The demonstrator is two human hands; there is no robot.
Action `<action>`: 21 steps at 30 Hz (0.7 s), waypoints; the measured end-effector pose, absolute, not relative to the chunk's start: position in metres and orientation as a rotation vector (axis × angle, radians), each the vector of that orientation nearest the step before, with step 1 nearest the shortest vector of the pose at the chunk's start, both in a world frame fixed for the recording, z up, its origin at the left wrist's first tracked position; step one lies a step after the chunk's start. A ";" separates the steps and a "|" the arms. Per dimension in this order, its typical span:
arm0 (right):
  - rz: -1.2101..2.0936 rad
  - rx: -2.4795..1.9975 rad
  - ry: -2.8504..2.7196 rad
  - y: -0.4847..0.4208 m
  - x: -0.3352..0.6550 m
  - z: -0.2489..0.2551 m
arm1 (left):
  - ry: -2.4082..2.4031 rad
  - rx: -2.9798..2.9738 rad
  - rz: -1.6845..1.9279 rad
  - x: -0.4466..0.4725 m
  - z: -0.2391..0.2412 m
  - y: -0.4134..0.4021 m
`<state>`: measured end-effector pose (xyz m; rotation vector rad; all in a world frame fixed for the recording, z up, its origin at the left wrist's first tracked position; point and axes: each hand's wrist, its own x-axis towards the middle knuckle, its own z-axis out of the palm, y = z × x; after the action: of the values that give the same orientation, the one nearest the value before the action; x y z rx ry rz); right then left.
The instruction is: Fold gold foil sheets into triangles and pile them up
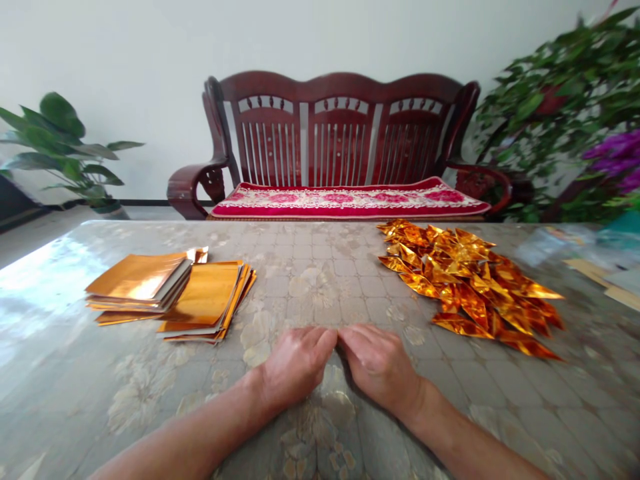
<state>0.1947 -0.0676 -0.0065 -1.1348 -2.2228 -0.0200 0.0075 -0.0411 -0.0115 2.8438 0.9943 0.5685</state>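
Meeting at the near middle of the desk [310,257], the left hand [300,360] and the right hand [379,363] bring their thumbs and fingertips together, with both forearms reaching in from the lower edge of the view. The fingers of each hand are curled inward, but their undersides are hidden, so I cannot tell whether either grip is clenched on its own or grasping something small where the tips meet.

Ahead of the left hand and off to its side lie two stacks of shiny gold paper: a left stack [137,277] and a right stack [203,291]. They touch, the edges of their sheets uneven, and some grey-white layers show along the sides. On the other side, beyond the right hand and well apart from the stacks, is a loose heap of folded gold paper [465,277], its pieces pointed and overlapping. Past that heap, near the right edge, are a clear plastic bag [555,243] and some tan strips [590,273].

Behind the desk stands a dark red wooden bench [340,90] with a red and white floral seat cover [345,199]. A leafy plant [65,127] stands to its left; to its right are trailing green leaves [545,107] and purple flowers [620,159].
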 end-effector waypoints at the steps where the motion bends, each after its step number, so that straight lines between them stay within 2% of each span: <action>1: -0.032 -1.150 -2.229 -0.068 0.194 -0.007 | 1.008 2.841 0.566 0.008 -0.012 -0.042; 6: -0.029 -1.201 -2.195 -0.062 0.190 -0.010 | 1.118 2.669 0.658 0.010 -0.013 -0.039; 13: 0.231 -1.244 -1.982 -0.052 0.197 -0.011 | 1.193 2.106 0.855 0.012 -0.010 -0.026; 21: 0.350 -1.286 -1.894 -0.056 0.201 -0.004 | 1.141 2.056 0.931 0.015 -0.011 -0.027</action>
<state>0.2013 -0.0561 -0.0041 -1.2855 -1.8941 0.3496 0.0147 -0.0272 -0.0108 2.0559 1.1413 0.9314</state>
